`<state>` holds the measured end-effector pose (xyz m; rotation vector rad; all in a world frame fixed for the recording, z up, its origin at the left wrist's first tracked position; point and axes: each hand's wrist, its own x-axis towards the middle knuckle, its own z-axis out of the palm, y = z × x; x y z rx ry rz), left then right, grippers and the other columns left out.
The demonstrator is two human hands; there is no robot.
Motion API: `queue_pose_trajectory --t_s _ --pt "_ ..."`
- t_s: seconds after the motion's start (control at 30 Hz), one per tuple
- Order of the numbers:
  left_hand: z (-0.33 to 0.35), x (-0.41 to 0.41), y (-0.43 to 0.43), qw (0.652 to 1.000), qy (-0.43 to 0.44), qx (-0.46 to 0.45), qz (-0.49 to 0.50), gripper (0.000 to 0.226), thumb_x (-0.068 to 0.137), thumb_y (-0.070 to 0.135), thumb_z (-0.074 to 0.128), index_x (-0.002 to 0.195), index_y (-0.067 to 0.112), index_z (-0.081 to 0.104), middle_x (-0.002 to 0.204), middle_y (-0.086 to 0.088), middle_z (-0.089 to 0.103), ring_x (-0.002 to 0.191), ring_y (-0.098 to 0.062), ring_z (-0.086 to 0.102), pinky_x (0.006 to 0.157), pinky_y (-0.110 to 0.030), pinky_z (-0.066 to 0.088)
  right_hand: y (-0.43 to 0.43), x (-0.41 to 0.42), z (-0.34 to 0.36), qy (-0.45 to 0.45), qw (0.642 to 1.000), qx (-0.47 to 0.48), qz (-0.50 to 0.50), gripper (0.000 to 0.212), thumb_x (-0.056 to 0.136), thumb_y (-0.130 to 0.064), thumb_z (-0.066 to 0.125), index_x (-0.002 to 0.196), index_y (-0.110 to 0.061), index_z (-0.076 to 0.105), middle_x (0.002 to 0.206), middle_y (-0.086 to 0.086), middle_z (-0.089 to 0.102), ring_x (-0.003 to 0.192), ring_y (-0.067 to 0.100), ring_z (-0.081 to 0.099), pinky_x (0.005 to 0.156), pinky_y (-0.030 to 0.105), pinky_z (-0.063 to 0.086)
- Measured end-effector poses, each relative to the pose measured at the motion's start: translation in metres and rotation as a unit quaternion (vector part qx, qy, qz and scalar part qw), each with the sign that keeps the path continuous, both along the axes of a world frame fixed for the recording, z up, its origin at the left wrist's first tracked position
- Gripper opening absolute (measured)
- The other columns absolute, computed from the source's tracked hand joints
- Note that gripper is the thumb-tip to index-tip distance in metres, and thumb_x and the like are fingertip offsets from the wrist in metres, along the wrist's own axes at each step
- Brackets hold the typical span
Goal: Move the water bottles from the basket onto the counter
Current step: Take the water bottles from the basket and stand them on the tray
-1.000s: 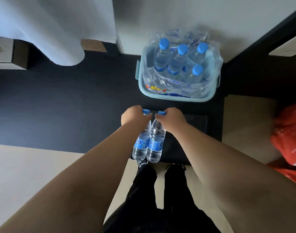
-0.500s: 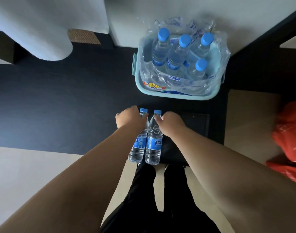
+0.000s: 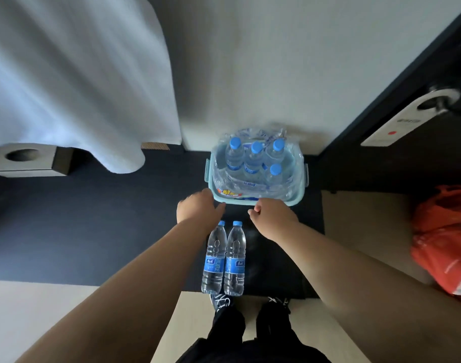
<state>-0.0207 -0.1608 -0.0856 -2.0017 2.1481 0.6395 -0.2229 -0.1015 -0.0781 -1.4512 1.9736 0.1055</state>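
Where I stand: at the near edge of the dark counter (image 3: 93,231), looking down; my shoes (image 3: 221,301) show just below that edge.
Basket (image 3: 250,203): pale teal, at the back of the counter by the wall, lined with crumpled clear wrap (image 3: 292,176).
Four bottles (image 3: 253,163): upright in the basket, inside the wrap, blue caps; three in a back row, one in front at the right.
Two bottles (image 3: 235,258): upright on the counter at its near edge, side by side and touching, blue caps, blue labels; between my forearms, nearer me than both hands, apart from the basket.
Left hand (image 3: 198,208): empty, fingers straight, thumb out to the right; fingertips by the basket's near left corner, contact not clear.
Right hand (image 3: 272,217): empty, fingers loosely curled; just short of the basket's near rim.
Pad (image 3: 276,260): black, flat on the counter, right of the two bottles, partly under my right forearm.
Tissue box (image 3: 27,159): far left on the counter.
Cloth (image 3: 80,87): white, hanging over the counter's back left.
Bag (image 3: 444,244): orange, at the right, beyond the counter.
Door tag (image 3: 407,119): white, red dot, hung on a handle at upper right.
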Motion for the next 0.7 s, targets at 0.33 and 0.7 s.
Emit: queue_pose_trajectory --t_s 0.33,0.7 --pt "0.067 -0.047 -0.071 0.997 0.023 -0.061 -0.032 0.037 0.085 0.057 0.052 0.108 0.029 0.059 0.082 0.009 0.062 0.075 -0.022 0.064 0.068 -0.034 0.052 -0.069 -0.038 0.066 0.005 0.994 -0.111 -0.019 0.022 0.102 -0.041 0.052 0.103 -0.023 0.064 0.09 -0.004 0.067 0.077 0.016 0.061 0.064 0.033 0.047" --pt "0.034 -0.095 -0.12 0.996 -0.014 -0.042 -0.077 0.034 0.096 0.045 0.055 0.123 0.025 0.054 0.104 0.0 0.067 0.082 -0.025 0.06 0.065 -0.033 0.043 -0.134 -0.032 0.039 0.044 0.991 -0.125 -0.001 0.03 0.098 -0.026 0.053 0.127 -0.018 0.055 0.104 0.006 0.063 0.099 0.031 0.065 0.074 0.039 0.05"
